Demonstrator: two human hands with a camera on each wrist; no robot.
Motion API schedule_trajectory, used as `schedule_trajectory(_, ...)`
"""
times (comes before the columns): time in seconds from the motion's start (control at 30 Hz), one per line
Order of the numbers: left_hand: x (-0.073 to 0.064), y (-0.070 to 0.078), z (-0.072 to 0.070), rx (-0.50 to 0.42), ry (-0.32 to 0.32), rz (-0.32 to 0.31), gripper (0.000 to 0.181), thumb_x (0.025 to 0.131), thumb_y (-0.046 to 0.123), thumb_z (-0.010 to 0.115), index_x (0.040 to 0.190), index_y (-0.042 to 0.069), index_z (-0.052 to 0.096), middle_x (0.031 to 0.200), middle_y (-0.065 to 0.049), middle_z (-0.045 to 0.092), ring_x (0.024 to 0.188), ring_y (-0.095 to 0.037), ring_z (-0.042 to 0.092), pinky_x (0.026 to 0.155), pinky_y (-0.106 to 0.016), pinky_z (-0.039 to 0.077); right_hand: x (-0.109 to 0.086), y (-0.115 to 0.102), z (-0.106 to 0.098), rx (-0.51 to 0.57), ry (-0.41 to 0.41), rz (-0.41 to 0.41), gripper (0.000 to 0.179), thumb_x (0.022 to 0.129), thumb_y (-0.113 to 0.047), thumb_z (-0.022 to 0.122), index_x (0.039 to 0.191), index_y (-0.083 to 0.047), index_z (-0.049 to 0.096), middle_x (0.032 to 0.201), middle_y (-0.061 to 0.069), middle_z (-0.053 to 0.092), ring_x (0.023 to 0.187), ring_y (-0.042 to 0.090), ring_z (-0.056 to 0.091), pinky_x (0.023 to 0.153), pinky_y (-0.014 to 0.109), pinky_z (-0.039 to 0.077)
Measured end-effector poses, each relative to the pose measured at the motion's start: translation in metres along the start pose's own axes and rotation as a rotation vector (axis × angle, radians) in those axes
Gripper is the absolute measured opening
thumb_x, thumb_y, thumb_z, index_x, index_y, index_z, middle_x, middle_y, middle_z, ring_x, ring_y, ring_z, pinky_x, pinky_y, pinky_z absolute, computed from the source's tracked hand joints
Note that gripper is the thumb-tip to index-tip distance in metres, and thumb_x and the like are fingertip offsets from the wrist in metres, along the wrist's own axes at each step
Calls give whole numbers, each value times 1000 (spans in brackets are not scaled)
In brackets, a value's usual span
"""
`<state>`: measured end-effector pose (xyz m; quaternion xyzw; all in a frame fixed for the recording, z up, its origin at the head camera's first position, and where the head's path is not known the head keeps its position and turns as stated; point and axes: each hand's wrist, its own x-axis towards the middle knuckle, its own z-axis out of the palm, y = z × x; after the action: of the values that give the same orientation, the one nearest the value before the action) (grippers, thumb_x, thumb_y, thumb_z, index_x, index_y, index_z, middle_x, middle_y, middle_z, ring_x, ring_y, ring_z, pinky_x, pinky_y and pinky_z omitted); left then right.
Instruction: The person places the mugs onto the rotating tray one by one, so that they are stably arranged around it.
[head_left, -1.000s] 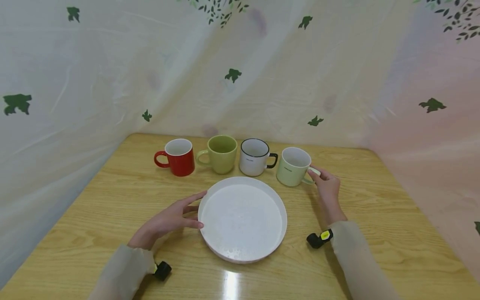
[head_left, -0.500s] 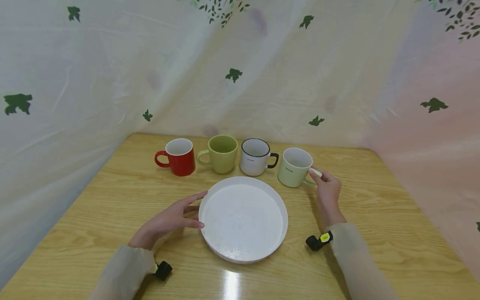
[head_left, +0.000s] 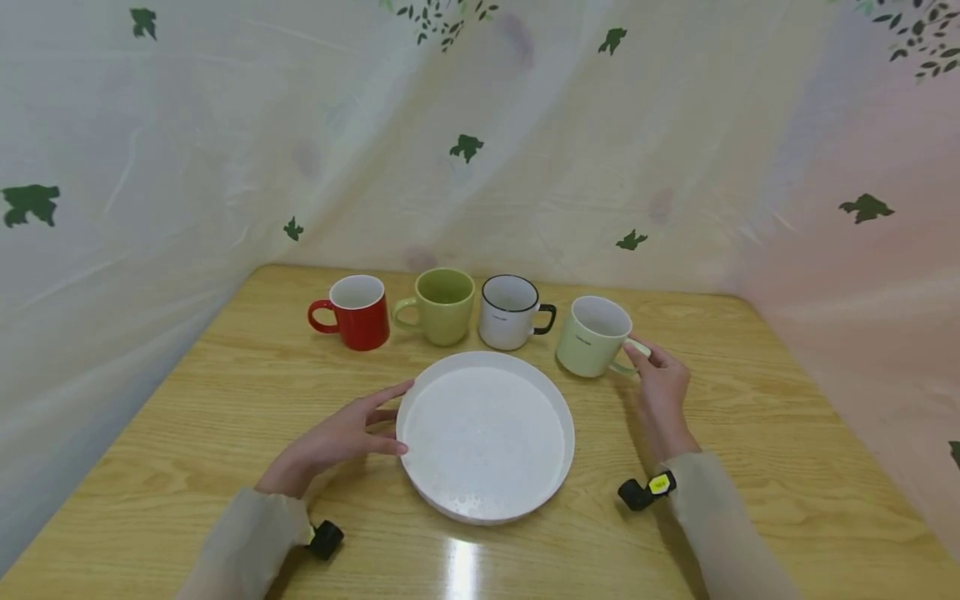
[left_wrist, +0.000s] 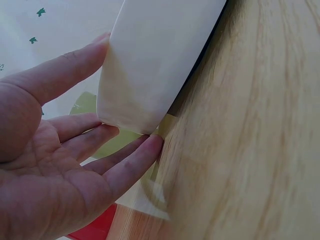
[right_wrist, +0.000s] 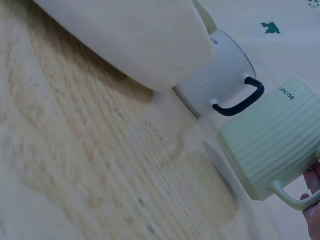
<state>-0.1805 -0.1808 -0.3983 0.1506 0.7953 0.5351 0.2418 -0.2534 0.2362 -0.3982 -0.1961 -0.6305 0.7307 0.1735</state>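
At nine o'clock on the tray (head_left: 486, 442), the spread left hand (head_left: 337, 435) touches its side. Well apart from it, the right hand (head_left: 663, 383) pinches the tilted pale mug (head_left: 588, 350) by its handle (right_wrist: 295, 203), between one and two o'clock. The white mug (head_left: 504, 327) stands at twelve, the green mug (head_left: 445, 321) near eleven, the red mug (head_left: 363, 327) past ten.

1 pale green ribbed mug (head_left: 588, 348), "concise" on its side, slightly tilted, base just off the table (head_left: 750, 400); right hand (head_left: 663, 385) pinches its handle. 1 round white tray (head_left: 483, 442), shallow rim, flat on table, left hand (head_left: 337, 433) touching its left edge.
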Motion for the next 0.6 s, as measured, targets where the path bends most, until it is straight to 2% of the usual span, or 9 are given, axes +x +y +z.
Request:
schedule_trajectory(0.23, 0, 0, 0, 2, 13, -16, 89, 83, 23, 76, 155, 18, 24, 162, -10, 20, 143, -43, 31, 113, -55, 35, -13, -11, -2, 81, -29, -71, 18, 85, -11, 74, 102, -5, 75, 77, -14, 71, 84, 2, 60, 74, 9, 50)
schedule_trajectory(0.37, -1, 1, 1, -7, 17, -20, 88, 84, 21, 76, 155, 17, 24, 162, -10, 20, 143, -42, 31, 114, -57, 33, -20, -16, 0, 101, -37, -109, 16, 84, -8, 74, 99, -3, 75, 76, -13, 72, 79, 0, 63, 70, 8, 51)
schedule_trajectory(0.47, -1, 1, 2, -6, 23, -38, 88, 84, 20, 76, 155, 18, 24, 162, -10, 20, 143, -42, 31, 114, -58, 32, -25, -18, 2, 112, -51, -126, 9, 84, -7, 74, 92, -10, 77, 76, -13, 72, 78, 0, 63, 68, 8, 51)
schedule_trajectory(0.6, -2, 2, 2, 3, 24, -39, 88, 84, 21, 75, 155, 18, 24, 162, -11, 20, 143, -43, 31, 113, -58, 33, -33, -21, 6, 118, -82, -143, 11, 85, -7, 73, 83, -17, 78, 77, -13, 73, 78, 0, 63, 69, 9, 51)
